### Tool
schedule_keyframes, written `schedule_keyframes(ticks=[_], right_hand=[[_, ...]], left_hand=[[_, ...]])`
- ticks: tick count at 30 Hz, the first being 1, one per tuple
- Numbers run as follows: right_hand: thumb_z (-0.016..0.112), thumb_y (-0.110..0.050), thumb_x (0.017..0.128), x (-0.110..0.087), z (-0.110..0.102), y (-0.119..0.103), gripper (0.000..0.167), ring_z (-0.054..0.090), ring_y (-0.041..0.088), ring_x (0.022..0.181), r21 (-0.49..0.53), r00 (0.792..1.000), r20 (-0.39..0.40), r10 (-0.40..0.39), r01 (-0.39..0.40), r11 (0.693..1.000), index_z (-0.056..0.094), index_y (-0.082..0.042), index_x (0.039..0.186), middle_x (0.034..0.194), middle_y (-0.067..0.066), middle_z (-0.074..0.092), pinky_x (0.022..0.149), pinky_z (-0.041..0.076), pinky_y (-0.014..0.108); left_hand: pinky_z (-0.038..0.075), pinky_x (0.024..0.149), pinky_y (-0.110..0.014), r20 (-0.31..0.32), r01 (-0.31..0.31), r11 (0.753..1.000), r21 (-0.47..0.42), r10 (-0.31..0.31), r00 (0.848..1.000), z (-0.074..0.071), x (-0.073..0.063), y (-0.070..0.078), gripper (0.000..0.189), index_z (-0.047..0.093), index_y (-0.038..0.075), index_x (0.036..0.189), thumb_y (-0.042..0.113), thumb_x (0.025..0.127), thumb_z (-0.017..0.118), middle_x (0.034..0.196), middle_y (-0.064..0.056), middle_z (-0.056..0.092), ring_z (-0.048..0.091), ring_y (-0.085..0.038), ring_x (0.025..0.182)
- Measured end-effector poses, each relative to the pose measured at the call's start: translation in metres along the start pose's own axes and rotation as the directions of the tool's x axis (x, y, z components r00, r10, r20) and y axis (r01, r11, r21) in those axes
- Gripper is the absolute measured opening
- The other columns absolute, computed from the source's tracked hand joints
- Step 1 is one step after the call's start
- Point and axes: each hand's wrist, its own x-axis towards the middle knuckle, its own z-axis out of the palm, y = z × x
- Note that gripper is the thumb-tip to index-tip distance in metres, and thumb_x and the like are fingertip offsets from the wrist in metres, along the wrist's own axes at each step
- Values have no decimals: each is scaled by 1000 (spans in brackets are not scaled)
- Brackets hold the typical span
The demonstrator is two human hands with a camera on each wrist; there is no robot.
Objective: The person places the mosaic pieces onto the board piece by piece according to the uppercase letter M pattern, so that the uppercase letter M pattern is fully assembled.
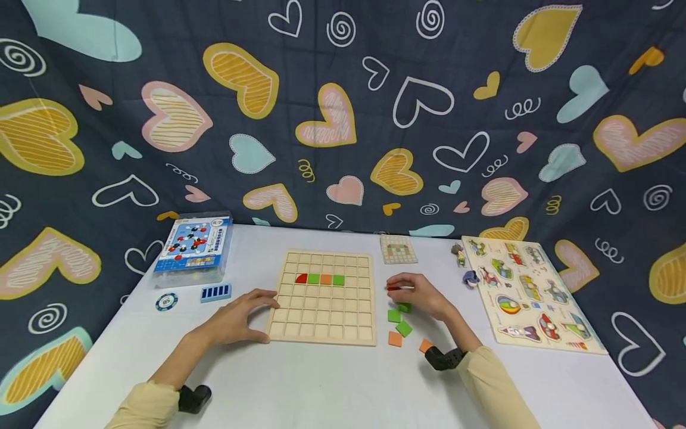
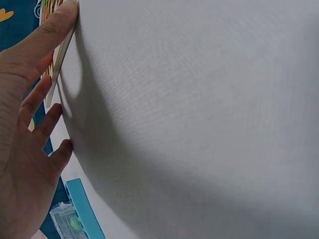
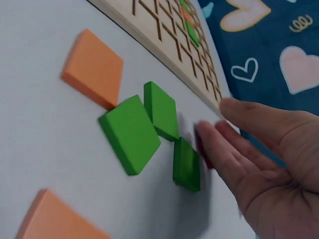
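Observation:
A square wooden grid board [image 1: 326, 322] lies flat on the table. In one row sit a red piece [image 1: 301, 278] with a curved side, two green squares and an orange one. My left hand [image 1: 238, 319] is at its left edge, fingers spread and loosely bent, thumb and index tips touching the side. To the right of the board my right hand [image 1: 420, 295] pinches a small dark red piece [image 3: 203, 147], mostly hidden by the fingers. Just below that hand lie several loose green squares [image 3: 130, 134] and two orange ones, one being an orange square [image 3: 92, 69].
A small pattern card [image 1: 399, 249] lies beyond the board. Right of it are two small figures and a picture puzzle board [image 1: 527, 292]. At left stand a boxed set [image 1: 193, 250], a blue slotted block [image 1: 216, 292] and a round token [image 1: 167, 302]. A heart-patterned cloth hangs behind.

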Motion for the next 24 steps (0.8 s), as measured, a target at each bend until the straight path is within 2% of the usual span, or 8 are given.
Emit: schedule_keyframes(ticks=[4,6,9,12,15,17,20,24], right_hand=[[59,1,92,5,-2,6,39,57,35,116,59,988,-149,25,-16,998,50,9,129,126,26,56,89,52,33],[60,4,90,6,-4,12,39,58,36,115,79,973,-230,20,-1,997,51,8,128,126,26,57,88,52,31],[63,5,88,4,-7,21,38,59,36,113,38,947,-321,-2,15,999,54,7,125,124,25,58,88,52,28],[65,3,87,3,-8,27,38,60,33,107,-22,946,-323,-10,3,1000,55,8,124,120,24,61,86,51,23],[65,2,88,1,-7,29,39,63,29,102,-16,965,-264,-4,-1,1000,53,10,124,118,25,61,82,52,21],[66,2,87,1,-5,29,39,65,25,97,8,964,-264,13,-11,1000,54,10,123,115,25,63,79,52,20],[69,1,85,4,0,27,39,65,21,92,-21,954,-300,8,-15,1000,56,8,121,113,23,64,75,52,17],[74,0,80,10,11,24,35,63,19,85,-116,921,-389,-20,-27,993,62,4,113,104,18,68,70,50,16]], left_hand=[[39,96,-63,1,-2,1000,0,2,1000,2,1,2,63,60,20,122,38,68,85,144,-8,45,39,-39,132],[39,96,-63,1,-4,1000,4,4,1000,2,2,2,62,60,20,122,38,68,85,144,-8,45,39,-39,132],[39,96,-63,0,-8,1000,11,8,1000,2,2,2,63,60,19,122,37,67,85,144,-8,45,39,-39,132],[39,95,-63,4,-3,1000,11,3,1000,2,2,2,63,60,20,121,37,67,86,144,-8,45,39,-39,132],[40,94,-63,5,-4,1000,11,4,1000,2,2,1,63,60,20,121,37,67,86,143,-8,45,39,-39,132],[40,94,-64,2,-6,1000,11,6,1000,2,2,1,63,60,20,121,37,67,86,143,-7,45,39,-39,132],[40,93,-64,-5,-7,1000,13,7,1000,1,1,1,63,60,20,121,37,67,86,143,-7,45,40,-39,131],[40,91,-66,-6,1,1000,12,-1,1000,0,0,1,62,60,21,121,38,67,85,144,-6,45,40,-39,131]])
